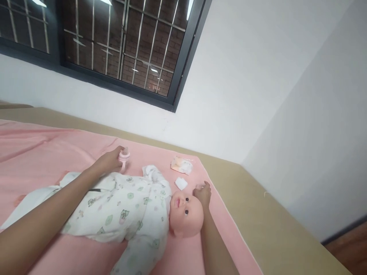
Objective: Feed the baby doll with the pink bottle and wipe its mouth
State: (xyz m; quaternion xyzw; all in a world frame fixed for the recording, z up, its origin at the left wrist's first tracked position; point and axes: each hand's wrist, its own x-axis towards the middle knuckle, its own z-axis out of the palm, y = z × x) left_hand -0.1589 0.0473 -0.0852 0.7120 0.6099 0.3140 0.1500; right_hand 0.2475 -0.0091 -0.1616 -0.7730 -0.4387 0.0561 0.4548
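Lying near doll [129, 204]: white square [181, 183]

Two bare forearms on show here: the left forearm [61, 207], slim and smooth, uncovered all the way in from the view's edge, tapers neatly into a bare left hand [109, 162]. And the right forearm [214, 240] matches it, bare too, narrowing to a bare right hand [204, 194] (fingernails too small to make out).

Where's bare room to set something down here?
Pink cloth: left of the bottle, and between bottle and packet. Tan surface: between the cloth's right edge and the wall. Crowded: beside the doll's head, with the white square, packet and right hand close together.
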